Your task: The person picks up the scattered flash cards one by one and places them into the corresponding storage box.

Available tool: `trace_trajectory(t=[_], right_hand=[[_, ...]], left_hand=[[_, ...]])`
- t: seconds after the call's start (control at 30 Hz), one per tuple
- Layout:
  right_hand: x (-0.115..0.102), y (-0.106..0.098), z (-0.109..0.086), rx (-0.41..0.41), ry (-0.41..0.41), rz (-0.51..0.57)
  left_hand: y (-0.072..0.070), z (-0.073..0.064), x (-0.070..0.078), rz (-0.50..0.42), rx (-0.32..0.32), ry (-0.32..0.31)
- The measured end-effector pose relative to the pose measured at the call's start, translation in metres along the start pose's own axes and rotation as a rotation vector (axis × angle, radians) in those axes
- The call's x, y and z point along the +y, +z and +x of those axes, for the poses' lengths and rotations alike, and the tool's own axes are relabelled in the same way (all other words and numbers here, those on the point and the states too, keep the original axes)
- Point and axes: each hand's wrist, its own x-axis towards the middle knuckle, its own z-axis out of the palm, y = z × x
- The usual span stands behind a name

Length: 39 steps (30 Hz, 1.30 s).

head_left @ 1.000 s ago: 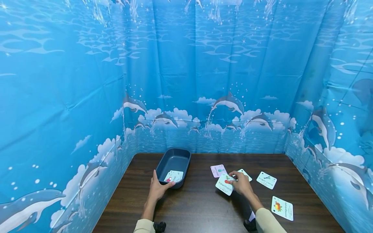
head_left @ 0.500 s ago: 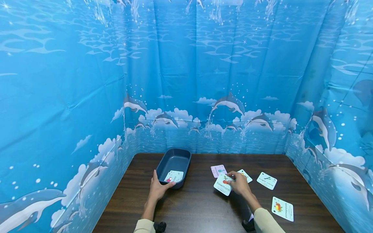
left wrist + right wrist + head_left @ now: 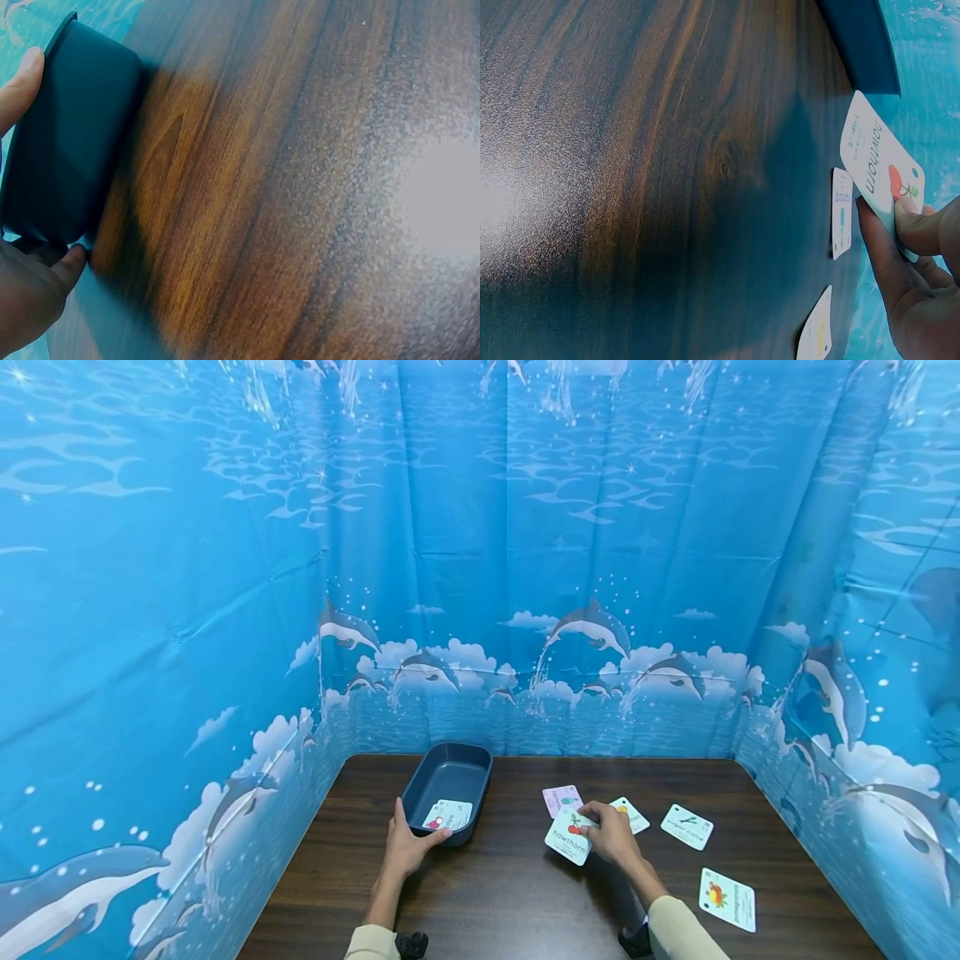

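Note:
My left hand [image 3: 405, 850] holds the near end of a dark blue-grey rectangular tray [image 3: 453, 772], thumb and fingers at two of its sides; the left wrist view shows the tray's outer wall [image 3: 79, 127] between them. A white fruit card [image 3: 452, 815] with a red picture lies inside the tray at its near end. Between thumb and fingers, my right hand [image 3: 617, 835] pinches a hawthorn card [image 3: 567, 839], picture side up and tilted above the table. In the right wrist view the thumb presses on the hawthorn card [image 3: 874, 150] near its red fruit picture.
Just behind the held card lies a pink card [image 3: 561, 799]. A card with a yellow picture [image 3: 632, 815] is partly hidden by my right hand. Further right lie a sugar cane card [image 3: 687, 827] and a pomegranate card [image 3: 727, 900]. Dolphin-print curtains [image 3: 465, 568] surround the brown wooden table [image 3: 510, 893].
My right hand has shifted slightly left with the hawthorn card, and more of the yellow-picture card shows behind it. The left hand and tray have stayed in place.

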Motion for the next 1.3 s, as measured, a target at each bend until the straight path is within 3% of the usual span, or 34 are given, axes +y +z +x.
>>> trace_trajectory(t=[0.83, 1.07, 1.3], right_hand=[[-0.015, 0.003, 0.01, 0.003, -0.019, -0.011], [-0.02, 0.005, 0.013, -0.006, -0.008, -0.003], [-0.026, 0.007, 0.016, 0.002, -0.048, -0.019]], left_hand=[[0.002, -0.001, -0.001, 0.002, 0.028, 0.026], [-0.001, -0.001, 0.0, -0.008, 0.011, 0.015], [-0.001, -0.001, 0.0, 0.003, 0.004, 0.011]])
